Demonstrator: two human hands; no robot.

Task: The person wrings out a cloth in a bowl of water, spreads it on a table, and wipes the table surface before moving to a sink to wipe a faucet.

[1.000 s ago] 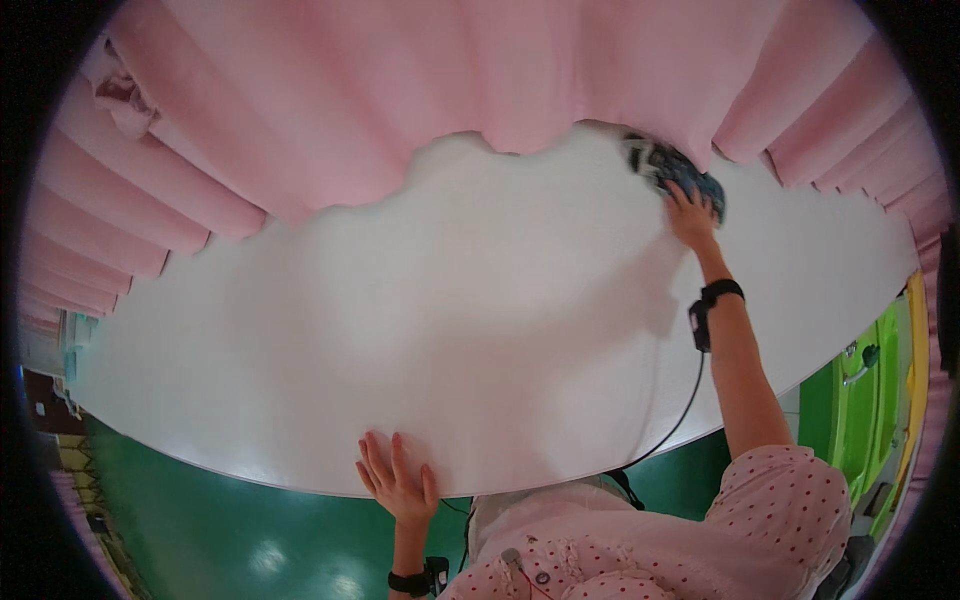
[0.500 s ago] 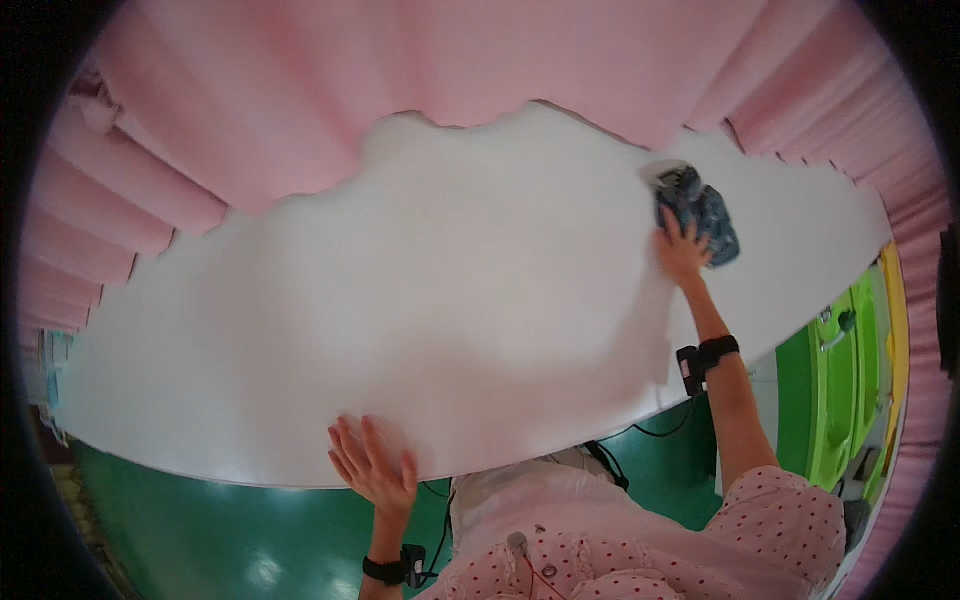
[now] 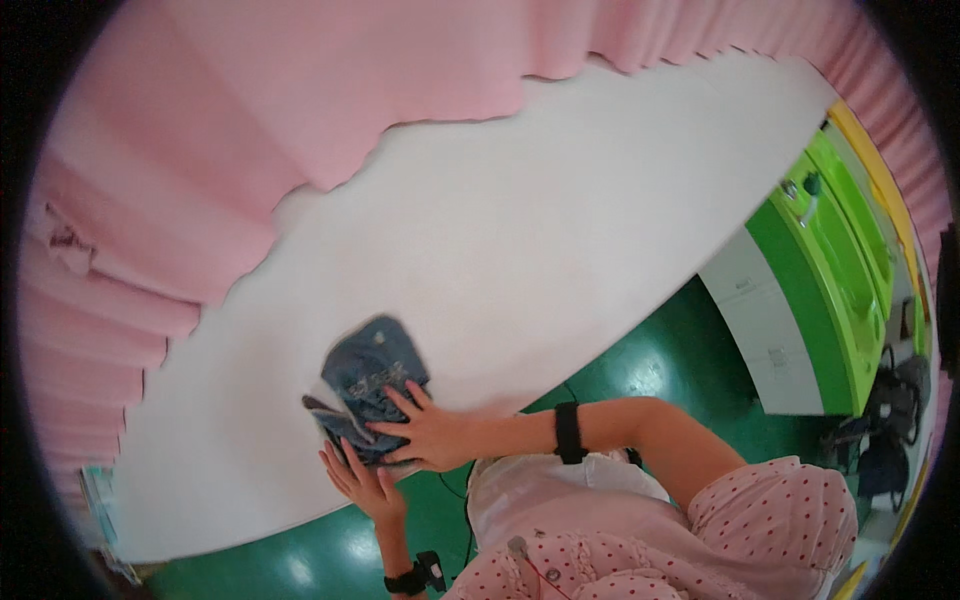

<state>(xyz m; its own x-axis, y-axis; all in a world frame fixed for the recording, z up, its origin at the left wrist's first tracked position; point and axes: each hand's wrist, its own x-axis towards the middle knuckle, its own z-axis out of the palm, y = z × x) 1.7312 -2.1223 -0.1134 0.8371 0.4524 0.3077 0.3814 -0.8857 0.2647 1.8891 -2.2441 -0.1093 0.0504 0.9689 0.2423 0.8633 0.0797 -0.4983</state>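
A dark blue denim piece [image 3: 375, 350], looking like a small folded garment or bag with pale lettering or stitching, lies on the white tabletop [image 3: 480, 260] near its front edge, left of middle. One flap on its left side stands a little off the rest and shows a pale edge. My right hand [image 3: 435, 432] reaches across from the right and rests on the denim, fingers spread. At its lower left edge is my left hand [image 3: 368, 488], fingers stretched out and touching the cloth. Neither hand visibly wraps around it.
Pink curtains [image 3: 400, 60] hang along the table's far side. A bright green sink unit [image 3: 840, 250] with a white cabinet [image 3: 760, 320] stands at the right. Dark bags [image 3: 885, 440] sit lower right, and a thin cable [image 3: 450, 486] hangs by my body over the green floor.
My right hand and the denim piece have come from the far right to the near left, beside my left hand. My left hand now touches the cloth. The view has turned.
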